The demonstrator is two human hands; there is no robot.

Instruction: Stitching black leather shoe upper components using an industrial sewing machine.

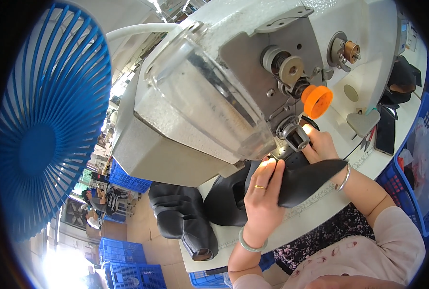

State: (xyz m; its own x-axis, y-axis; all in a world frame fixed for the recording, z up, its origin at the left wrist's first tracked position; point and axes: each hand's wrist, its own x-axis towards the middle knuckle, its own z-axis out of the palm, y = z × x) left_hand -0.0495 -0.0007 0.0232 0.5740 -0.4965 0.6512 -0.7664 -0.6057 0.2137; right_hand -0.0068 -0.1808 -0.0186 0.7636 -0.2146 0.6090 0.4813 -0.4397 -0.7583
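A black, leather-like shoe upper (310,182) lies under the head of a white sewing machine (190,161), its pointed end reaching right. My left hand (265,202), with a ring and a bangle, grips the upper just in front of the needle area; its thumb is hidden. Behind the upper, close to the presser area, my right hand (320,146) has its fingers bent round the far edge, partly covered by the machine. A small lamp glow lights both sets of fingertips. Left of my left hand, another part of black material (226,200) curves away.
Nested black uppers (183,216) sit on the table's left end. A big blue fan (46,139) stands at left. On the right are a phone (385,135), red-handled snips (366,143) and a blue basket (423,168) with plastic bags. Blue crates (123,253) stand on the floor.
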